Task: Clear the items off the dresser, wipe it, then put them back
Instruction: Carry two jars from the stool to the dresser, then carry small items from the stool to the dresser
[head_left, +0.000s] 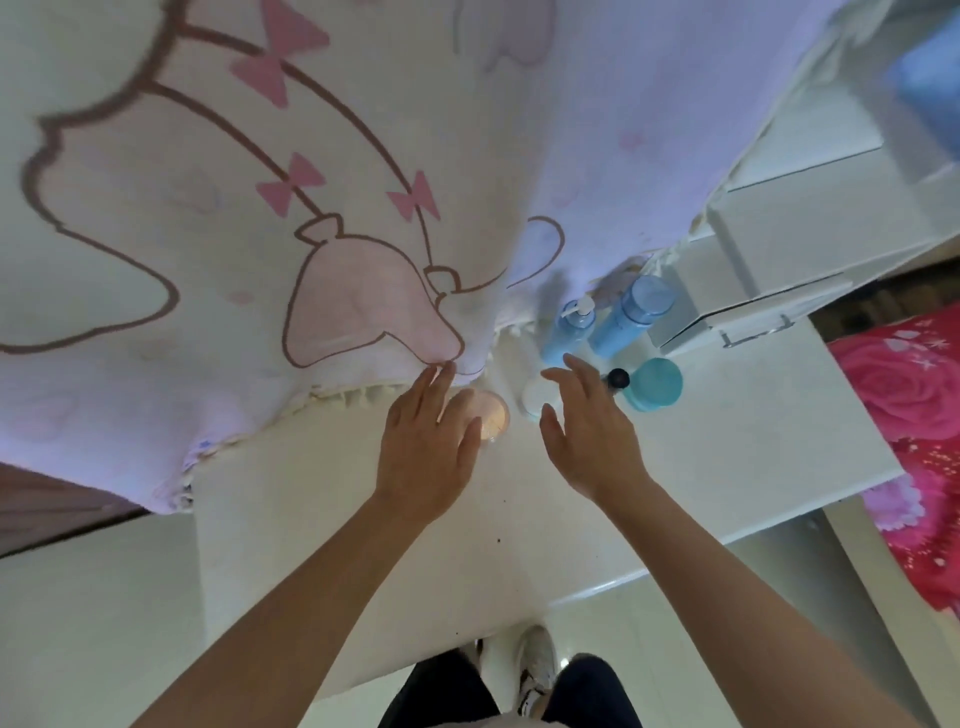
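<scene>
The dresser is showing a white, glossy top, with the toiletries sitting grouped along its back edge towards the right corner. A round pink jar is standing nearest the middle, with a white jar just beside it. Behind these, a blue pump bottle and a taller blue bottle are standing side by side. A teal jar is sitting to their right, with a small black-capped thing just beside it.

The left hand is reaching over the pink jar with straight fingers, gripping nothing; whether it is touching the jar cannot be told. The right hand is reaching out with fingers spread and relaxed above the white jar, holding nothing.

All the jars and bottles are closed, so their contents are not showing.

A cartoon-printed cloth is hanging over the back edge. A small white drawer box is sitting at the back right corner.
</scene>
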